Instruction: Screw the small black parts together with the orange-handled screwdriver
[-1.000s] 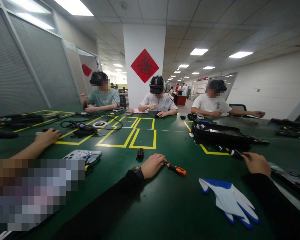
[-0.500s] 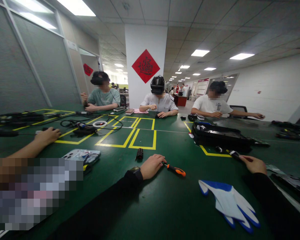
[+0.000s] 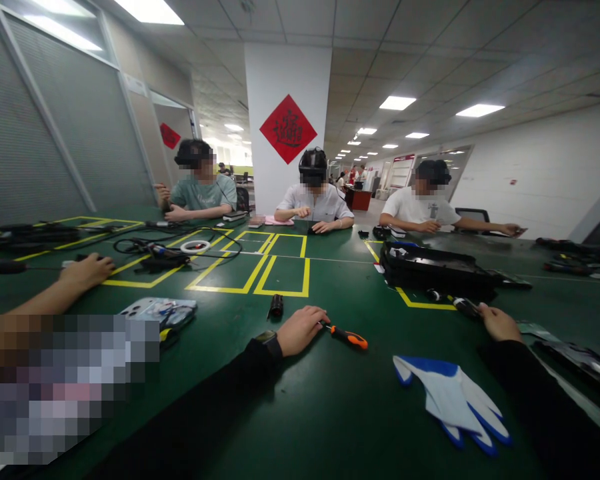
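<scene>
My left hand (image 3: 303,331), with a watch on its wrist, rests low over the table, fingers curled together. Its fingertips are on the thin shaft of an orange-and-black screwdriver (image 3: 349,337) that lies on the tabletop. Just beyond this hand stands a small dark cylindrical part (image 3: 276,306). At the right, my right hand (image 3: 501,325) is closed round the near end of a slim black tool with a yellow mark (image 3: 465,307); its exact kind is unclear. The tool points left, toward a small dark round piece (image 3: 434,295) beside a long black casing (image 3: 437,267).
A white-and-blue glove (image 3: 453,400) lies between my forearms. Grey device parts (image 3: 575,353) sit right of my right hand. At left are a co-worker's hand (image 3: 91,271), an opened grey case (image 3: 163,313) and cables (image 3: 160,257). Several people work across the green table.
The whole view has shifted slightly, so everything sits a little further left. Both my hands keep their places and their holds.
</scene>
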The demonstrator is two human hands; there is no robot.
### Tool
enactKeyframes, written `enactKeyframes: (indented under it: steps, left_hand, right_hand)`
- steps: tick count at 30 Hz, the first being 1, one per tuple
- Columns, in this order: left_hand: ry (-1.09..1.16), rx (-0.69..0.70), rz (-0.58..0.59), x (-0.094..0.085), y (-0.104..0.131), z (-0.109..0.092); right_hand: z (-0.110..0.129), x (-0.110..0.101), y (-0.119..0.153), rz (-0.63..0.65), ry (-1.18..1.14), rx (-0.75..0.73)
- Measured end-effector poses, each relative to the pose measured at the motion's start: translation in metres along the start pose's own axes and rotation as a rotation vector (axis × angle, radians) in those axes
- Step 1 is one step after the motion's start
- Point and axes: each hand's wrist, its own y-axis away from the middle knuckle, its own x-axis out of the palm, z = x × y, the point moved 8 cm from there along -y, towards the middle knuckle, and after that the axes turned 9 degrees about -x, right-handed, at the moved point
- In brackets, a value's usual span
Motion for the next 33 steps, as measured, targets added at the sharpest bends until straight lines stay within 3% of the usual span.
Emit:
enactKeyframes:
  steps: [5,9,11,13,15,17,18,20,23,25,29,33]
  left_hand:
    - [0.011,-0.001,0.001,-0.001,0.0,0.001]
    - [-0.017,0.01,-0.01,-0.003,0.002,-0.007]
    - [-0.054,0.003,-0.087,-0.012,0.001,-0.011]
    - [-0.1,-0.086,-0.27,-0.035,-0.001,-0.005]
    - [-0.147,-0.286,-0.513,-0.066,0.002,0.019]
    - [-0.214,-0.53,-0.661,-0.09,0.01,0.053]
    - [-0.254,-0.656,-0.682,-0.098,0.014,0.073]
    - [-0.311,-0.825,-0.594,-0.101,0.02,0.108]
    - [-0.283,-0.944,-0.307,-0.085,0.022,0.148]
    - [-0.232,-0.94,-0.153,-0.071,0.021,0.157]
    - [-0.208,-0.894,-0.048,-0.055,0.012,0.151]
    - [-0.202,-0.888,-0.058,-0.045,0.007,0.135]
  right_hand:
    - [0.008,0.0,0.006,-0.011,0.012,-0.031]
    - [0.029,-0.004,0.015,-0.077,0.09,-0.119]
    - [0.044,-0.015,0.023,-0.158,0.128,-0.162]
    - [0.064,-0.039,0.036,-0.315,0.118,-0.195]
    - [0.095,-0.074,0.054,-0.506,0.056,-0.253]
    - [0.138,-0.109,0.074,-0.598,-0.039,-0.35]
    - [0.164,-0.122,0.082,-0.564,-0.096,-0.409]
    - [0.228,-0.13,0.101,-0.293,-0.214,-0.616]
    - [0.321,-0.104,0.155,0.278,-0.229,-0.908]
    - [0.357,-0.074,0.195,0.477,-0.145,-0.993]
    - [0.386,0.0,0.245,0.5,0.053,-0.996]
    - [0.388,0.048,0.244,0.369,-0.02,-0.814]
